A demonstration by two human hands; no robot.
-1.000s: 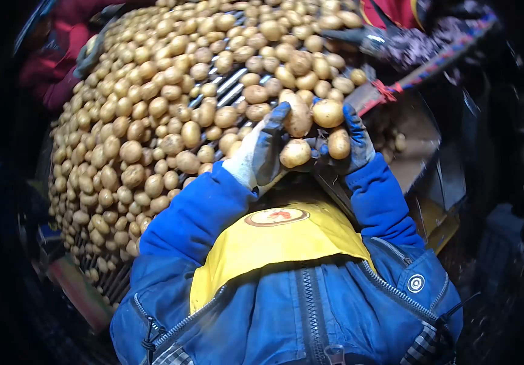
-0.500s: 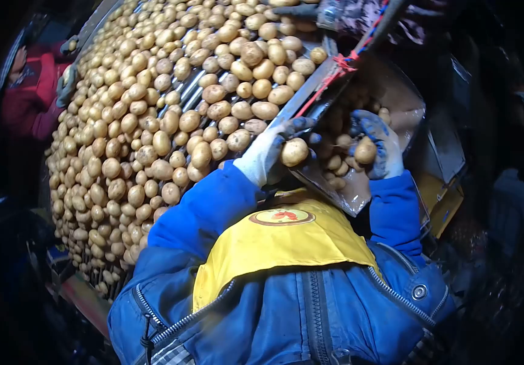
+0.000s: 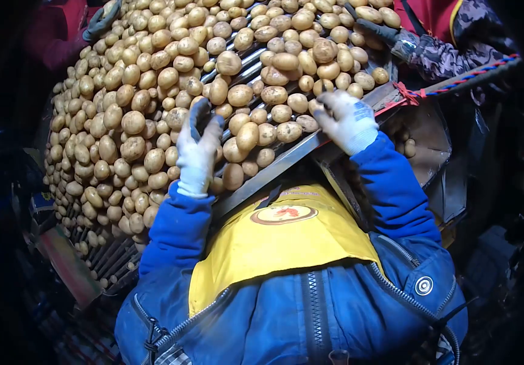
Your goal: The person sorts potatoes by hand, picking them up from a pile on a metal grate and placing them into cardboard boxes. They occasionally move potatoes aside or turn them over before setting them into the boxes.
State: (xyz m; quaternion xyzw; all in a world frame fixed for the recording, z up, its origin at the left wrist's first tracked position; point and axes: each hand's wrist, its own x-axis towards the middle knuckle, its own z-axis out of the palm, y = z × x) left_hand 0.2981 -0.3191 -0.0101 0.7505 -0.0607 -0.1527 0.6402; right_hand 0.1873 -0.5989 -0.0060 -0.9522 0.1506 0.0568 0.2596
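Note:
Potatoes (image 3: 133,122) cover a roller table in front of me. My left hand (image 3: 199,146), in a white glove with dark blue fingers, reaches over the near potatoes. Its thumb and fingers are spread, with nothing held between them. At the table's metal edge (image 3: 274,171), my right hand (image 3: 348,121) reaches in over the rail. Its gloved fingers are slightly blurred, bent and apart, close to a few potatoes, and I see none in its grasp. Below my right forearm stands a cardboard box (image 3: 435,143) with some potatoes inside, partly hidden by the sleeve.
Bare metal rollers (image 3: 248,64) show between the potatoes. A co-worker's gloved hand (image 3: 376,29) reaches in from the top right, and another person's glove (image 3: 102,21) is at the top left. A red and blue rope (image 3: 475,74) is tied along the rail.
Both hands have left the box and moved over the roller table. The potatoes they held are no longer in them. My view has turned, and the co-worker at the right shows more.

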